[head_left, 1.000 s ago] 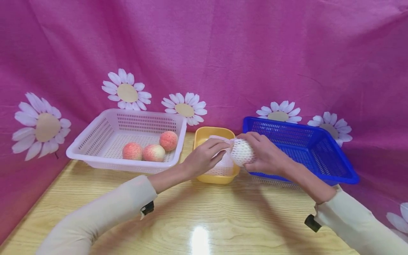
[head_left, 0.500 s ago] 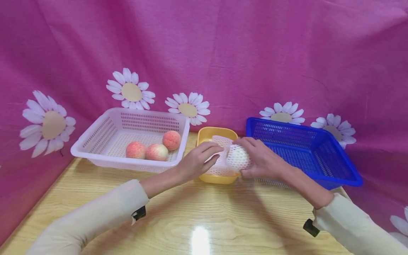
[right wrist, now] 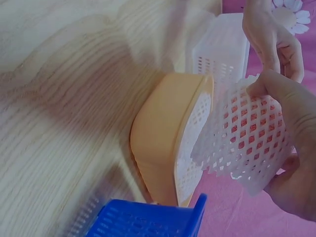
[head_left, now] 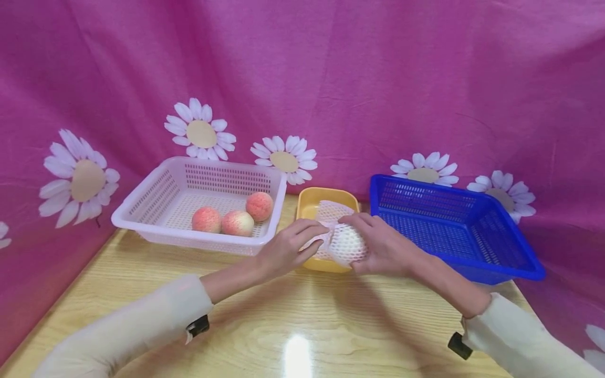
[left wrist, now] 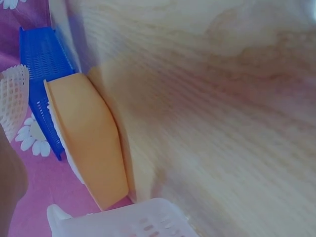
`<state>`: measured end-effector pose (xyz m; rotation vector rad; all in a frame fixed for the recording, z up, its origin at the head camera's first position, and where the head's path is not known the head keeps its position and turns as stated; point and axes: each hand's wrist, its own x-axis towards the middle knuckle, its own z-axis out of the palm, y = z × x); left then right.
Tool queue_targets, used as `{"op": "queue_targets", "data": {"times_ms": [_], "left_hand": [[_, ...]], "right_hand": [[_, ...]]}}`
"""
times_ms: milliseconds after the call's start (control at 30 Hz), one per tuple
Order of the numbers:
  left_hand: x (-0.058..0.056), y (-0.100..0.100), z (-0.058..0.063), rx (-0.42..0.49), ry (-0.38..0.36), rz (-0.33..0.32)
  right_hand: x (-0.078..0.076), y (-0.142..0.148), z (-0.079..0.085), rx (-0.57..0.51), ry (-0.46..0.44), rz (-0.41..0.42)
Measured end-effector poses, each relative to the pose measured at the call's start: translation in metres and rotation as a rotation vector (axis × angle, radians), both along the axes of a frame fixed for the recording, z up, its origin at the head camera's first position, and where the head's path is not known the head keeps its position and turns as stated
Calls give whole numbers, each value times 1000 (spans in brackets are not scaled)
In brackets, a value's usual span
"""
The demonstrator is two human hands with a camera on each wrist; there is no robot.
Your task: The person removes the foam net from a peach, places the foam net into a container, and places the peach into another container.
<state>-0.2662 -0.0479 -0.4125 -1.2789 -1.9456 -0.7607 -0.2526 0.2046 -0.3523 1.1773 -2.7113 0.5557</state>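
In the head view my right hand [head_left: 385,247] grips a peach in a white foam net [head_left: 347,244], above the front of a yellow container [head_left: 326,266]. The right wrist view shows the peach's red skin [right wrist: 254,123] through the mesh, with the thumb across the net. My left hand [head_left: 288,245] is at the net's left side, its fingertips pinching the edge. More foam nets [head_left: 331,211] lie in the container. Three bare peaches [head_left: 238,224] sit in the pale pink basket [head_left: 156,231] on the left.
At the right stands a blue perforated basket [head_left: 491,270]. The yellow container sits between the two baskets on the wooden table [head_left: 264,325]. A magenta cloth with daisies [head_left: 350,94] hangs close behind them.
Both hands have come slightly lower and nearer with the netted peach. The left fingers have left a raised strand of net and are now at the net's left edge. The view has shifted a little.
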Motion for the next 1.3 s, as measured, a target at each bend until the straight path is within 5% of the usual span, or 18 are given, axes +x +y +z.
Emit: {"op": "queue_targets", "data": {"times_ms": [367,1300], "left_hand": [[12,-10,-10,-14,13,-8],[34,-27,-43,-46,-88,-40]], "right_hand": [[10,-8,-8,11,12,30],[31,-19,-50,61,-22,53]]}}
